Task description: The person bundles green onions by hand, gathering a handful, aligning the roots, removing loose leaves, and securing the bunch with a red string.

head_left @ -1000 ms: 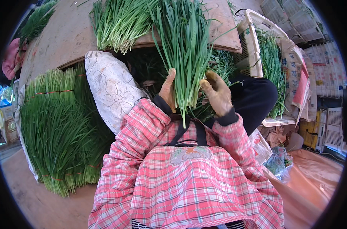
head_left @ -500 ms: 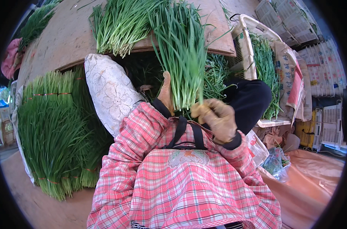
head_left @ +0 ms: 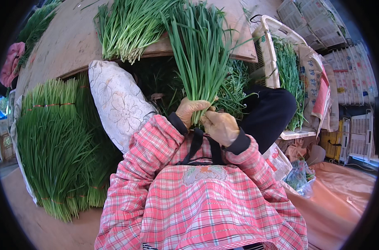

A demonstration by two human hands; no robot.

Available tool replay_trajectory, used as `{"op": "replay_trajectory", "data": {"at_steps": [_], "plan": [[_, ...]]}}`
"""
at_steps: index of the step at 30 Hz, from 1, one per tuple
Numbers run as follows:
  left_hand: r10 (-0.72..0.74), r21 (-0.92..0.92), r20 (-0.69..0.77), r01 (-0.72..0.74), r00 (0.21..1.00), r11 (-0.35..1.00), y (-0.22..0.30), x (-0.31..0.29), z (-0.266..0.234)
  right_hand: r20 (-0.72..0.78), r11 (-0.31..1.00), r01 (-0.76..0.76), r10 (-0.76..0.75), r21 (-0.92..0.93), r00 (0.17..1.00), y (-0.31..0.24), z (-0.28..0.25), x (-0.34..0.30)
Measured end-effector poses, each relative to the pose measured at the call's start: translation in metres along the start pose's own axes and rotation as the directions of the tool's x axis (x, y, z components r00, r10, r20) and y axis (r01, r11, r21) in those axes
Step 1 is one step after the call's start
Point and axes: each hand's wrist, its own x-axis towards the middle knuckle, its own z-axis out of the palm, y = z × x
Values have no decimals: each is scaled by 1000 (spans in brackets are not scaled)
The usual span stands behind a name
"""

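A loose bunch of long green chives point(head_left: 200, 62) stands upright in front of my chest, leaves fanning away from me. My left hand point(head_left: 191, 110), in a tan glove, is wrapped round the pale lower stalks. Just right of it, my gloved right hand point(head_left: 222, 127) is closed against the same stalks, its fingertips pinching near their cut ends. The inner fingers of both hands are partly hidden by the stalks. Beyond, another heap of chives point(head_left: 135, 31) lies on a wooden board point(head_left: 75, 35), stalk ends toward me.
Bundled chives tied with red bands point(head_left: 56, 137) are stacked at left. A white plastic crate point(head_left: 275, 68) of greens stands at right, with a printed sack point(head_left: 312, 87) over its side. Loose leaves point(head_left: 235, 81) lie below the board's edge, between my knees. More crates point(head_left: 352, 75) stand far right.
My left hand has gone from thumb-up and open beside the stalks to gripping round them. The right hand has moved left onto the stalk ends, and the bunch is drawn tighter.
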Motion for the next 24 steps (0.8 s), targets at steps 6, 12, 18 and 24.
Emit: {"op": "replay_trajectory", "data": {"at_steps": [6, 12, 18, 24], "plan": [[92, 289, -173, -38, 981, 956, 3, 0, 11, 22, 761, -366, 421, 536, 907, 39, -26, 31], [242, 252, -326, -162, 914, 954, -13, 6, 0, 140, -14, -159, 550, 987, 823, 44, 19, 71], [172, -129, -253, -210, 952, 969, -19, 5, -12, 86, -230, 77, 622, 970, 778, 27, 25, 58], [96, 246, -206, -43, 974, 968, -12, 4, 0, -76, 65, 46, 623, 997, 778, 22, 34, 66]]}}
